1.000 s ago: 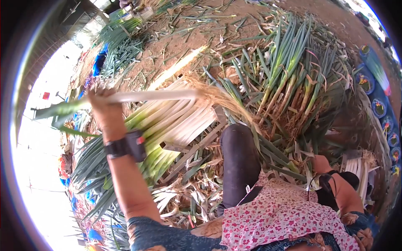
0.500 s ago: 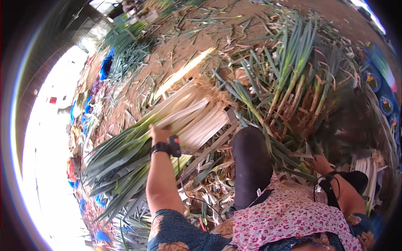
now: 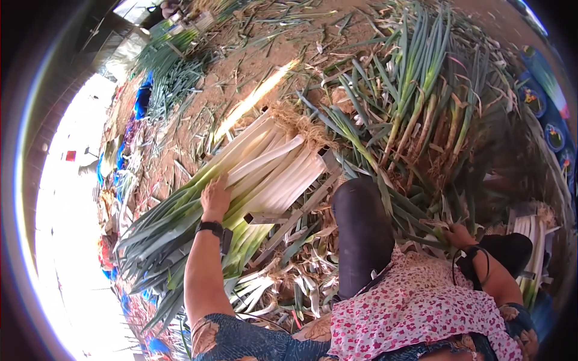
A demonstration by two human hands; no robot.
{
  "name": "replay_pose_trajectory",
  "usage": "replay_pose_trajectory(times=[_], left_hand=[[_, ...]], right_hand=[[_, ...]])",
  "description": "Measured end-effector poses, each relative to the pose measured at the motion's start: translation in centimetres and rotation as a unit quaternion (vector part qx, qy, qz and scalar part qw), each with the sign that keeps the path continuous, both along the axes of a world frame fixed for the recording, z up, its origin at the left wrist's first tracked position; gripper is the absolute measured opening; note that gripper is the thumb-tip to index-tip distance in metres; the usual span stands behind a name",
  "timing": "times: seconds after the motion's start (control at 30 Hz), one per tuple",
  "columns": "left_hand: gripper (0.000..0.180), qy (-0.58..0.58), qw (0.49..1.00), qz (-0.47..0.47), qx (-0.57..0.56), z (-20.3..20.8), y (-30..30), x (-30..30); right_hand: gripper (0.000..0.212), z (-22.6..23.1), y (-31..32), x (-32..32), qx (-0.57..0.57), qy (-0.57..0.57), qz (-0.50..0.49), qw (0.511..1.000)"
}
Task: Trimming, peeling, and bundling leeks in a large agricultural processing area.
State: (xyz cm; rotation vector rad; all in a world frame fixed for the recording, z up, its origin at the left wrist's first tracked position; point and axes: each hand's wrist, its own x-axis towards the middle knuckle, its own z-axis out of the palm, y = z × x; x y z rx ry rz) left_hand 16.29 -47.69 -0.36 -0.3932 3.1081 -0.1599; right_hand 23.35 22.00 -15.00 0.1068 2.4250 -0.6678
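Observation:
A large row of green onions [image 3: 271,162] with clean white shafts lies slanted in front of me on a narrow frame, roots to the upper right, green leaves to the lower left. My left hand [image 3: 215,195] rests on it where white turns to green, fingers stretched out over the stalks. At the lower right my right hand [image 3: 460,236] is closed around the leafy part of an untrimmed green onion [image 3: 430,239]; its fingers are partly hidden. Beyond it, a heap of untrimmed green onions [image 3: 421,108] with soiled, brownish stems and roots leans together.
My dark-covered knee [image 3: 361,234] stands between the hands. Peeled leaves and trimmings [image 3: 301,280] litter the ground beside the frame [image 3: 295,225]. Another green onion pile [image 3: 174,78] lies at the far left. White-stemmed green onions [image 3: 530,240] stand at the right, near blue patterned material [image 3: 554,135].
My left hand has shifted slightly left on the row, its fingers now laid out over the stalks. My right hand stays in nearly the same place.

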Motion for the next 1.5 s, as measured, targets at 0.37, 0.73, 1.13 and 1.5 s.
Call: replay_pose_trajectory(times=[0.37, 0.73, 1.13, 1.5], left_hand=[[0.049, 0.056, 0.998, 0.031, -0.025, 1.3, -6.5, 4.1], [0.051, 0.020, 0.996, 0.041, -0.072, -4.9, -1.8, -2.7], [0.040, 0.100, 0.951, 0.025, 0.291, -0.9, -7.5, -4.1], [0.024, 0.106, 0.532, 0.018, 0.840, 2.1, 40.8, -17.2]], right_hand=[[0.032, -1.0, 1.0, 0.9, -0.021, -0.011, -0.036, 0.999], [0.030, -0.7, 0.4, 1.2, -0.034, 0.010, -0.077, 0.996], [0.051, -1.5, -0.6, -3.9, -0.023, 0.162, -0.108, 0.981], [0.047, -0.3, -3.0, -10.8, -0.070, 0.050, -0.040, 0.995]])
